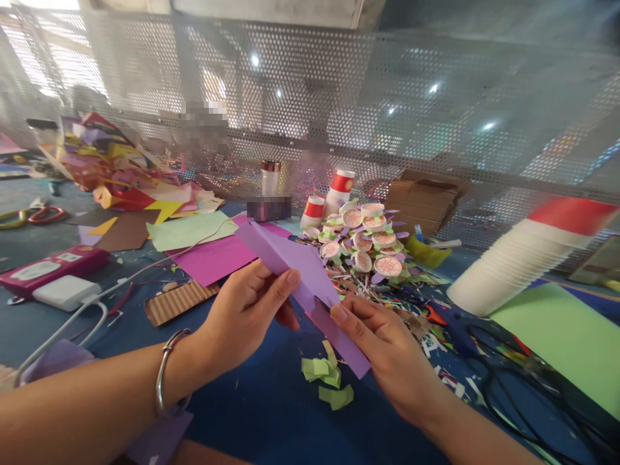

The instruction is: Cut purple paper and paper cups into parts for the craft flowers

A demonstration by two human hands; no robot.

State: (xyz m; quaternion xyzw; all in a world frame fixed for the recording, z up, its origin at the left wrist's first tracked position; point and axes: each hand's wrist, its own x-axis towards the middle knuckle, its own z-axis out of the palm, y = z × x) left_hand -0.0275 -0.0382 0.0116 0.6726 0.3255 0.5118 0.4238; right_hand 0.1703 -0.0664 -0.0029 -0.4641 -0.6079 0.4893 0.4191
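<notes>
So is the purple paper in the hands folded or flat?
Folded: the purple paper shows a lengthwise crease and doubled layers, pinched by left hand and right hand.

folded purple paper strip (300,271), tilted, held above table

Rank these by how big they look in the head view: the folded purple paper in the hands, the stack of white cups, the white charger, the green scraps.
1. stack of white cups, though nearness may exaggerate it
2. purple paper
3. white charger and green scraps: look alike
</notes>
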